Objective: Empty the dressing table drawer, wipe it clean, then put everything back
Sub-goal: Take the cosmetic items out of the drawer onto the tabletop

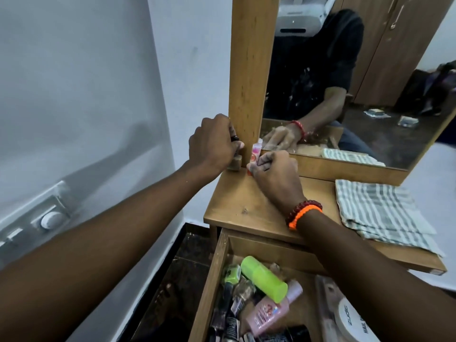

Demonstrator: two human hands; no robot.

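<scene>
Now both hands sit at the tabletop's back corner; left hand grips a small dark item; right hand grips a pink tube.

wooden tabletop, striped cloth, pink tube

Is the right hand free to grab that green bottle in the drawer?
Probably not yet: the right hand is busy holding a small pink tube on the tabletop. The green bottle lies uncovered atop the clutter.
</scene>
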